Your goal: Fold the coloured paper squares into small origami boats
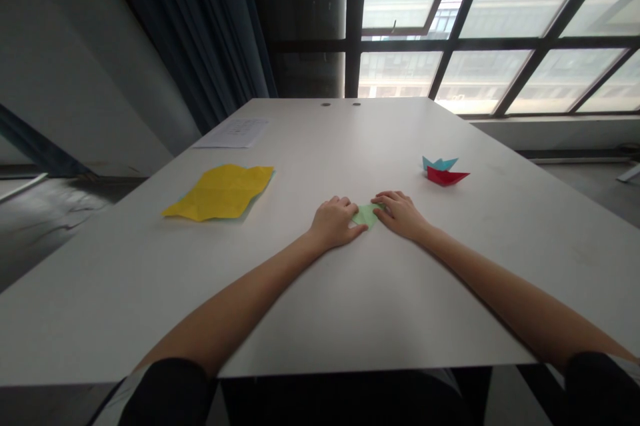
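A small folded piece of light green paper (367, 215) lies on the white table (320, 293) between my hands. My left hand (337, 221) is closed on its left edge, the thumb stretched along the near side. On the paper's right side, my right hand (399, 213) pinches the edge with thumb and fingers. Parts of the green paper are hidden under the fingers of both hands.
Yellow sheets (223, 191) with a bluish-green edge beneath lie at the left. A red paper boat (447, 177) and a blue paper boat (440, 164) stand at the right. Printed paper (233, 133) lies at the far left, near two round table holes.
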Demonstrator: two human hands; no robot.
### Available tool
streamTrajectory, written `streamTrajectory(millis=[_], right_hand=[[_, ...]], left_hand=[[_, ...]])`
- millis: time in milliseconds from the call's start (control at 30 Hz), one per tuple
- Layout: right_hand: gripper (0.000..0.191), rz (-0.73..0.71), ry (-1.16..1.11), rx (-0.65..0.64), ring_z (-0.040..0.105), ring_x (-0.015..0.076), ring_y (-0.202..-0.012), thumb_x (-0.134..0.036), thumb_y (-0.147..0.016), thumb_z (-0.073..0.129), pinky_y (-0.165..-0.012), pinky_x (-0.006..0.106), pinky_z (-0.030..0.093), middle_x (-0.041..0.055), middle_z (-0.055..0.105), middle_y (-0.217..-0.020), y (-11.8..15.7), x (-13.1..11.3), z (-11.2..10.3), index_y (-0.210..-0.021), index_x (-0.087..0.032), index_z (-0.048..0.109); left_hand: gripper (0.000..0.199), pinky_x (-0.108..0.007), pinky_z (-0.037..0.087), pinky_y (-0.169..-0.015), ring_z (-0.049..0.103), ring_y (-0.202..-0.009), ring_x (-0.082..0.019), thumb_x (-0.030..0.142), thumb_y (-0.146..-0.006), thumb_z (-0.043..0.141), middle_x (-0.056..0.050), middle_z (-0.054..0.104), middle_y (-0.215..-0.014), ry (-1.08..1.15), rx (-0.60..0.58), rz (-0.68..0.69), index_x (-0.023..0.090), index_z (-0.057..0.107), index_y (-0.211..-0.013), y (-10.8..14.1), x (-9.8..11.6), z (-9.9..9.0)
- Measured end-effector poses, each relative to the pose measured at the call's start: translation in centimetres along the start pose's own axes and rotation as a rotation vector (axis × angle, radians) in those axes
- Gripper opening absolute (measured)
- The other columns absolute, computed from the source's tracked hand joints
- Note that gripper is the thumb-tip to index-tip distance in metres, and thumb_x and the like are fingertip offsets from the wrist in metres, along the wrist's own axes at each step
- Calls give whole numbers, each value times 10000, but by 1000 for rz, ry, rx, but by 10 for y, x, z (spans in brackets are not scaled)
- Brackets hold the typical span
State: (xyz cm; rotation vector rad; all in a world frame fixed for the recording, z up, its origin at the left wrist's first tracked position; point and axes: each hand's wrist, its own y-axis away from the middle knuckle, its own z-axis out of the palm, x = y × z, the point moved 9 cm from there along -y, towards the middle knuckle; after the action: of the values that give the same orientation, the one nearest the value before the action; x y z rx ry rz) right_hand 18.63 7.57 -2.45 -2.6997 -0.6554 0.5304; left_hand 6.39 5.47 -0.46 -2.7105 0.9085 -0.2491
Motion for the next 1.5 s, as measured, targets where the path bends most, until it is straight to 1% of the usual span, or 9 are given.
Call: streamTrajectory(millis=[200,367,467,567,767,833,967,1233,1500], right_hand=[[178,-9,-78,18,521,227,-947,-292,-789,523,-838,390,388,64,630,-970,-2,-1,-6,-927,-206,593],[123,38,-266,149,572,163,-700,-271,-781,514,-662,289,437,26,641,-778,-2,-3,-24,-859,-190,565],[114,50,-334,283,591,151,-682,-265,-787,510,-632,267,442,21,648,-792,2,-7,-37,-868,-194,547],[83,-19,-308,351,605,163,-734,-243,-789,517,-692,287,446,22,652,-801,6,-18,-45,-860,-208,540],[149,-236,-290,223,600,184,-917,-144,-749,521,-833,343,414,44,649,-1005,9,-46,-38,-873,-225,504],[157,-262,-312,182,588,187,-949,-145,-744,527,-850,354,407,48,637,-1040,10,-51,-36,-876,-226,497],[180,-264,-411,123,568,194,-970,-230,-751,568,-855,358,418,59,621,-1038,10,-55,-33,-917,-223,496],[244,-145,-553,116,589,160,-799,-322,-777,573,-744,328,478,47,618,-920,7,-44,-28,-985,-213,508],[243,-174,-544,109,613,162,-858,-286,-819,520,-777,312,484,50,623,-971,10,-48,-28,-1050,-224,480]], left_hand=[[428,-367,408,-818,486,-961,-232,499,-745,541,-76,579,-1026,97,22,18,203,561,-1054,1,-2,2],[289,-407,374,-855,438,-1029,-256,402,-721,598,-90,525,-1122,102,176,33,200,611,-928,3,0,-15],[160,-399,390,-829,483,-933,-229,324,-760,563,-74,579,-964,195,215,18,190,625,-822,3,0,-17],[165,-343,435,-782,529,-848,-186,316,-789,541,-53,610,-862,439,242,-39,175,621,-822,1,-7,-16],[279,-256,494,-674,567,-895,-174,407,-751,587,-93,574,-1026,836,319,-153,160,631,-874,0,-23,-14],[326,-268,507,-700,580,-891,-170,424,-742,593,-102,565,-1081,977,300,-168,153,614,-921,-1,-25,-9],[371,-298,525,-709,594,-866,-174,434,-739,595,-105,605,-1006,1216,215,-192,125,588,-944,-3,-24,5],[315,-277,539,-677,579,-943,-205,417,-727,616,-105,583,-1033,1203,162,-140,133,625,-862,-3,-21,5],[352,-276,540,-667,619,-838,-176,403,-701,647,-92,611,-969,1186,195,-174,133,581,-916,-4,-24,7]])
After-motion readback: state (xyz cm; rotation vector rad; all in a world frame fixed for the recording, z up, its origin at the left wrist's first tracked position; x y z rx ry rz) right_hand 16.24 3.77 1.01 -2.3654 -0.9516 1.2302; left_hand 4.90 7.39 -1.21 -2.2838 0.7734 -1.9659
